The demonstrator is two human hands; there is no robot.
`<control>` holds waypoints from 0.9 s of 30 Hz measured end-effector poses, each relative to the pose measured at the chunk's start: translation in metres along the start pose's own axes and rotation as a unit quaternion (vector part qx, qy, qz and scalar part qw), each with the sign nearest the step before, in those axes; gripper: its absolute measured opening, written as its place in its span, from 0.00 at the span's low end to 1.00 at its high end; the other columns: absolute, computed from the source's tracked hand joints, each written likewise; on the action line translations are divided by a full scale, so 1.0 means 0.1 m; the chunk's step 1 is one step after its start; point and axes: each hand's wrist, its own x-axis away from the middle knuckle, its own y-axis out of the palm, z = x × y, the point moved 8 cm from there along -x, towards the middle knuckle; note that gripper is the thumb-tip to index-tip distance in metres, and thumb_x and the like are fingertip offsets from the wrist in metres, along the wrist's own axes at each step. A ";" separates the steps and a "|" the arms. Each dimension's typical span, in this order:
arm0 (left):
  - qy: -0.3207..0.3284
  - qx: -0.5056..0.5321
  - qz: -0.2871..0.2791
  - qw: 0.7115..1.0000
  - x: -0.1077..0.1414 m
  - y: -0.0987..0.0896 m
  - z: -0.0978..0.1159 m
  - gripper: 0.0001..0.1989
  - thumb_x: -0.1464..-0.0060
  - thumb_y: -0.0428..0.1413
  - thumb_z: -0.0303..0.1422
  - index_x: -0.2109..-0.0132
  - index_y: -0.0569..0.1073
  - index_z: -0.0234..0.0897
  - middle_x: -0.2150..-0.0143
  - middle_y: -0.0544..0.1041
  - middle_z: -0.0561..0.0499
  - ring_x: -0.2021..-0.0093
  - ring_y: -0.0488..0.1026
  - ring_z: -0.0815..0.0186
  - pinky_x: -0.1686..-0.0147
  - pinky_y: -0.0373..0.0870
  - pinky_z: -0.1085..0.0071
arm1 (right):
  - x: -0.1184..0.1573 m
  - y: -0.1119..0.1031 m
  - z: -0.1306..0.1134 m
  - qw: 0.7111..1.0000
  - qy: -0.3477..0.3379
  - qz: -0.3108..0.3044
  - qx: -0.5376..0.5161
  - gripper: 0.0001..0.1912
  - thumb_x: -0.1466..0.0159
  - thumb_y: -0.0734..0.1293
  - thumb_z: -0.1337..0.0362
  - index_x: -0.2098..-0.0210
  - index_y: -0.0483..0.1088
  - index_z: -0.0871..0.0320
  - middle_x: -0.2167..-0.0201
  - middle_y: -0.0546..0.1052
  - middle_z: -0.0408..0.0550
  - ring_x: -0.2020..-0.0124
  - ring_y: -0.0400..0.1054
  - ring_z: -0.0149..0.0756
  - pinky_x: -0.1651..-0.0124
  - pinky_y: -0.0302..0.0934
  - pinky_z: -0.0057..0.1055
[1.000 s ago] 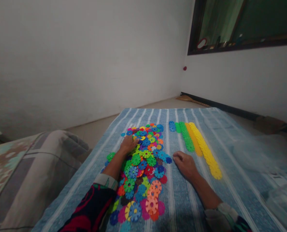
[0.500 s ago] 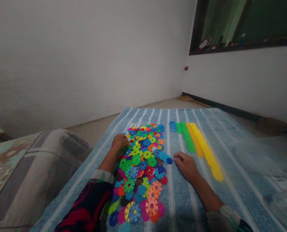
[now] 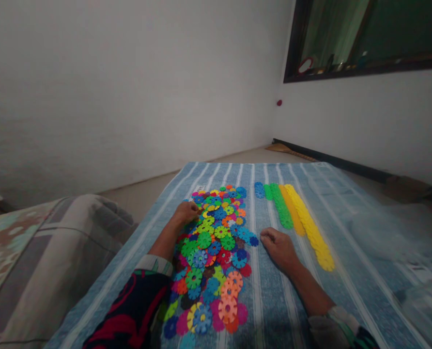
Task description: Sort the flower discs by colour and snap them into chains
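Note:
A long pile of flat, notched plastic flower discs [image 3: 214, 248] in many colours lies on a blue striped cloth [image 3: 261, 291]. My left hand [image 3: 186, 214] is at the pile's far left edge, its fingers bent together over the discs; whether a disc is between the fingertips is hidden. To the right of the pile, my right hand [image 3: 278, 246] rests on the cloth with its fingers curled in, and nothing shows in it. Close to its fingertips lies a dark blue disc [image 3: 254, 241] at the pile's edge.
Beyond my right hand lie overlapping disc rows: yellow [image 3: 312, 232], orange-yellow [image 3: 292, 213], green [image 3: 281, 208] and a short blue one [image 3: 259, 190]. Clear plastic bags [image 3: 393, 228] are at the right. A draped, padded seat [image 3: 74, 257] stands at the left.
My left hand has moved slightly right, farther over the pile's edge, with its fingertips now among the discs. The right hand stays in its place, fingers still curled.

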 end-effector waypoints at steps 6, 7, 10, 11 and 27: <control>0.015 0.031 -0.021 0.999 0.03 0.00 0.01 0.03 0.68 0.57 0.24 0.79 0.72 0.35 0.83 0.67 0.58 0.77 0.66 0.69 0.76 0.59 0.76 | 0.00 0.00 0.02 1.000 0.000 0.000 0.000 0.13 0.41 0.60 0.59 0.68 0.75 0.56 0.74 0.78 0.45 0.71 0.71 0.37 0.65 0.57 0.29; 0.015 0.032 -0.026 0.999 0.04 0.00 0.01 0.03 0.68 0.56 0.25 0.79 0.72 0.35 0.83 0.67 0.58 0.77 0.66 0.70 0.76 0.58 0.75 | 0.00 0.00 0.02 1.000 0.000 0.002 0.000 0.13 0.41 0.60 0.59 0.68 0.75 0.56 0.74 0.78 0.45 0.71 0.71 0.37 0.66 0.57 0.29; 0.011 0.027 -0.040 0.999 0.07 -0.01 0.01 0.02 0.68 0.56 0.25 0.79 0.72 0.35 0.84 0.66 0.58 0.78 0.64 0.70 0.77 0.55 0.75 | 0.00 -0.01 0.01 1.000 -0.001 0.002 -0.001 0.13 0.41 0.60 0.59 0.68 0.75 0.55 0.74 0.78 0.44 0.71 0.70 0.37 0.66 0.57 0.29; 0.011 0.024 -0.046 0.999 0.08 -0.01 0.02 0.02 0.69 0.56 0.26 0.80 0.72 0.35 0.85 0.65 0.58 0.78 0.63 0.70 0.77 0.54 0.74 | 0.00 -0.01 0.01 1.000 -0.002 0.002 -0.001 0.13 0.41 0.60 0.59 0.68 0.75 0.55 0.74 0.78 0.44 0.71 0.70 0.37 0.66 0.57 0.29; 0.012 0.099 -0.098 0.990 0.22 0.03 0.07 0.08 0.71 0.57 0.33 0.85 0.65 0.37 0.87 0.62 0.59 0.81 0.56 0.74 0.78 0.54 0.75 | -0.01 0.02 0.04 1.000 0.001 -0.003 -0.005 0.13 0.41 0.60 0.59 0.67 0.75 0.56 0.73 0.78 0.44 0.70 0.70 0.36 0.65 0.57 0.29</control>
